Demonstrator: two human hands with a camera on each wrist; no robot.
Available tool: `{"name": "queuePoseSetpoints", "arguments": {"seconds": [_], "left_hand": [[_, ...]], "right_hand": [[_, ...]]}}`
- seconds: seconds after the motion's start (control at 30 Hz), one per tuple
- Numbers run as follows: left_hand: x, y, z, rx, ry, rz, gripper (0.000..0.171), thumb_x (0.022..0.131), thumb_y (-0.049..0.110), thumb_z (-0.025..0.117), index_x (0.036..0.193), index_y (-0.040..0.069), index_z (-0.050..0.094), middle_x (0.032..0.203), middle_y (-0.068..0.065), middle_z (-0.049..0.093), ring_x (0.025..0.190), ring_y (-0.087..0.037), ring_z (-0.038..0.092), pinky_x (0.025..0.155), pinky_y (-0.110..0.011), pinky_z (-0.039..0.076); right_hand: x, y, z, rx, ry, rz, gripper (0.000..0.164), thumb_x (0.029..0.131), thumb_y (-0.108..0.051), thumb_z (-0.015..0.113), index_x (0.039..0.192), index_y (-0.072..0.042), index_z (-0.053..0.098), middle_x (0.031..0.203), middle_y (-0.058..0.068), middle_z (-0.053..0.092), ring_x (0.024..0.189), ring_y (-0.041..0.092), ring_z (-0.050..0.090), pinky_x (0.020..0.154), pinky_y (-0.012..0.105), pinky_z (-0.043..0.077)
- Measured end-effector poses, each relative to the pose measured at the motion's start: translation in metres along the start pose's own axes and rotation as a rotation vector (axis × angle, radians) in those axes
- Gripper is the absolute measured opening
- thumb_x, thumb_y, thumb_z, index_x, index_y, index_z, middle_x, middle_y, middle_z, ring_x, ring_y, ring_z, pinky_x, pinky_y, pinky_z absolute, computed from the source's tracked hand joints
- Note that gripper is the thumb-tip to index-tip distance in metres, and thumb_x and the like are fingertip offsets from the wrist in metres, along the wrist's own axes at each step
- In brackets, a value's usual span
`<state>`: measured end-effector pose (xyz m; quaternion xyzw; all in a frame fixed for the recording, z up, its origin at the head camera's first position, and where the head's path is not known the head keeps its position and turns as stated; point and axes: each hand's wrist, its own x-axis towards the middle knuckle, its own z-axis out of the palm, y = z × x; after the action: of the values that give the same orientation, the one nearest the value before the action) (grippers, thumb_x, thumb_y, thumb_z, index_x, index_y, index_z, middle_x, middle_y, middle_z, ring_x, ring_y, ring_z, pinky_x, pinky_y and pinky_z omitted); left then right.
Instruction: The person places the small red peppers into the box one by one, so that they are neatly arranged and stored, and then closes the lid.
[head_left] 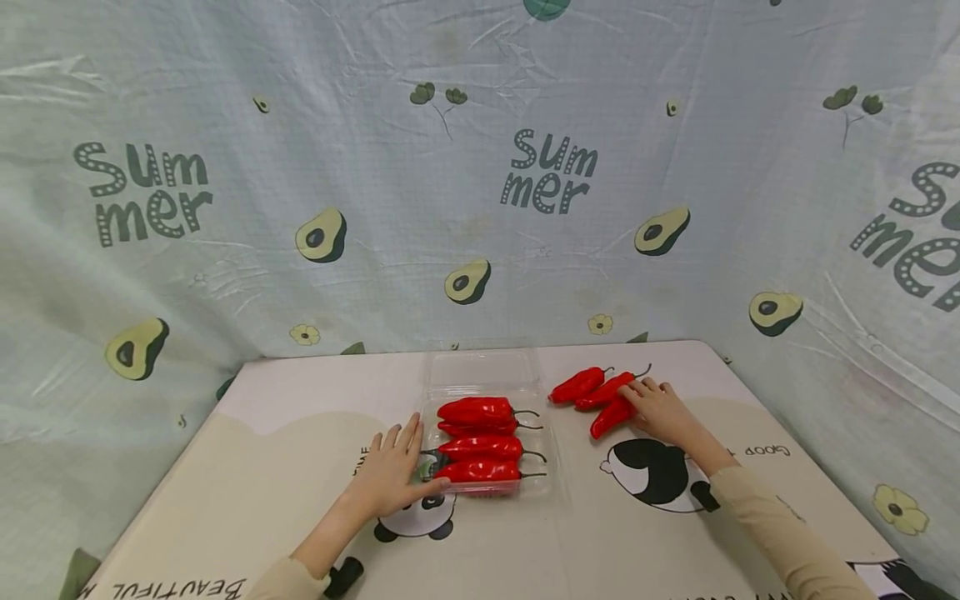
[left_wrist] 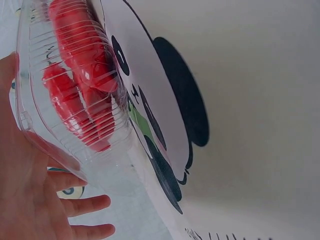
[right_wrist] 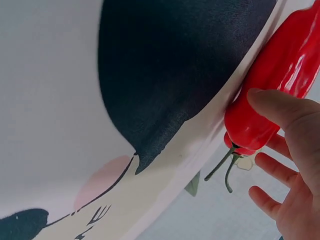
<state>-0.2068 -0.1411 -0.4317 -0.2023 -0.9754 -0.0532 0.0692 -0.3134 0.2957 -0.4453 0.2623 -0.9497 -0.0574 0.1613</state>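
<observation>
1. At the middle of the worktop (head_left: 510,554) sits a clear plastic box (head_left: 534,487), its lid (head_left: 482,367) folded back on the far side.
2. Inside the box lie at least four red peppers (head_left: 480,450), side by side across its width, with most of their stems pointing right.
3. At the box's left near corner is the left hand (head_left: 390,475); its fingers are straight and spread along the left side, while the thumb reaches out along the near edge. It touches the box without curling round it.
4. Right of the box, well apart from the left hand, three loose peppers (head_left: 577,384) lie close together on the worktop.
5. Over the nearest of these three is the right hand (head_left: 663,414). Its thumb presses one side of that pepper (right_wrist: 267,80) and a finger reaches behind it, so it is pinched; the other fingers stand off it. How firm the hold is, I cannot tell.
6. Across the worktop are printed drawings, among them a panda (head_left: 416,521) by the box's near side and a dark-haired figure (head_left: 648,471) below the right hand.
7. Behind everything hangs a pale cloth (head_left: 390,292) printed with avocados and the word "summer".
</observation>
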Motion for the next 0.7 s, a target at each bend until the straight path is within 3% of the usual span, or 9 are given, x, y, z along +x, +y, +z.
{"name": "queuePoseSetpoints", "arguments": {"seconds": [0.7], "left_hand": [[-0.0001,-0.001,0.0008,0.003,0.004,-0.005,0.094,0.077,0.068,0.043,0.135,-0.005,0.033,0.144,-0.019,0.028,0.124,-0.04,0.035,0.097,-0.059,0.028]], "right_hand": [[-0.0041,0.0001,0.0002,0.024,-0.018,-0.01,0.044,0.069,-0.013,0.074,0.102,-0.011,0.046,0.096,0.007,0.059,0.09,0.026,0.049,0.073,0.046,0.043]]}}
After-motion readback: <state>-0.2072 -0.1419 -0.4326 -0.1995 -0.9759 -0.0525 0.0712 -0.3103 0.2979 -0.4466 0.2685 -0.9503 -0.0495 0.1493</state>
